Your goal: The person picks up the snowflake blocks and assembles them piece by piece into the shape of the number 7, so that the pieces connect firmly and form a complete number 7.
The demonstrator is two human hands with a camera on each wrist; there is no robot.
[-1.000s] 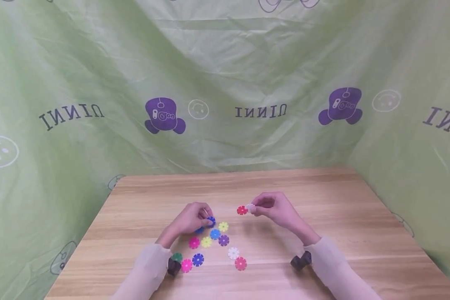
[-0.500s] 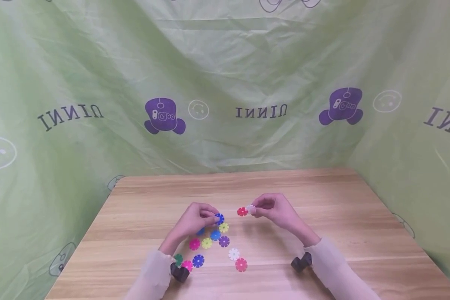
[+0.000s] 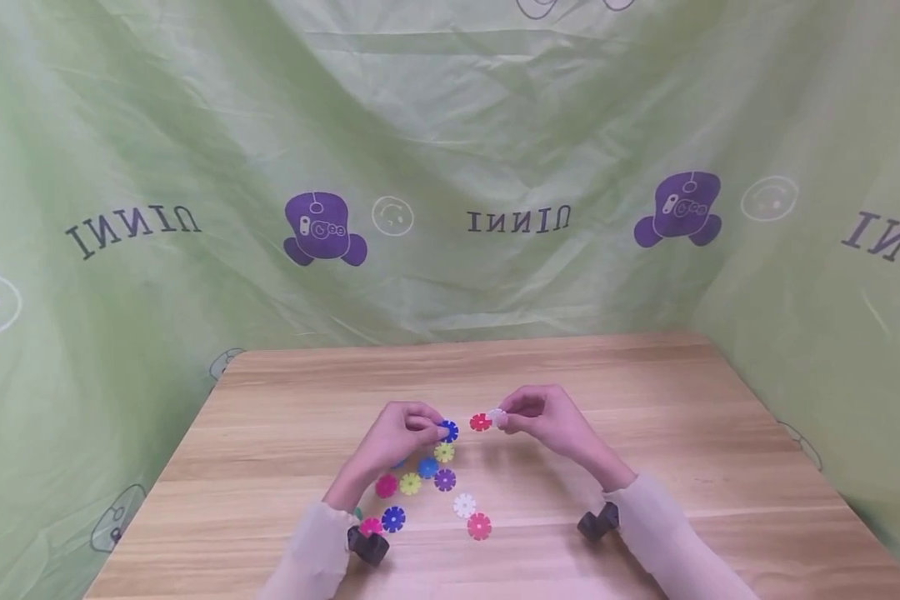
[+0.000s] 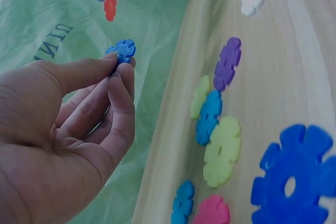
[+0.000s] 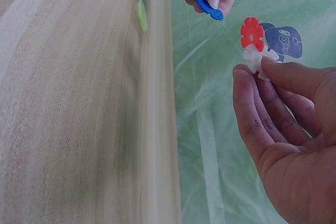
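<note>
My left hand (image 3: 401, 435) pinches a dark blue notched plastic disc (image 3: 449, 431) between thumb and fingertips, raised over the table. My right hand (image 3: 546, 418) pinches a white notched disc (image 5: 259, 59) by its edge. Joined to that white disc is a red disc (image 5: 252, 33), which points toward the left hand. In the head view a small gap separates the blue disc from the red one. Just below the left hand lie a yellow disc (image 3: 444, 452) and a light blue disc (image 3: 427, 467); another light blue disc is mostly hidden behind the left hand.
More discs lie on the wooden table (image 3: 607, 375): purple (image 3: 445, 480), yellow (image 3: 410, 483), pink (image 3: 386, 486), dark blue (image 3: 393, 519), white (image 3: 464, 505) and coral (image 3: 479, 527). The left wrist camera (image 3: 368, 546) partly covers a pink and a green disc. A green printed cloth (image 3: 420, 283) hangs behind the table.
My left hand has lifted the dark blue disc and carried it right, nearer the red one. The right hand, holding the joined pair, has stayed almost still.
</note>
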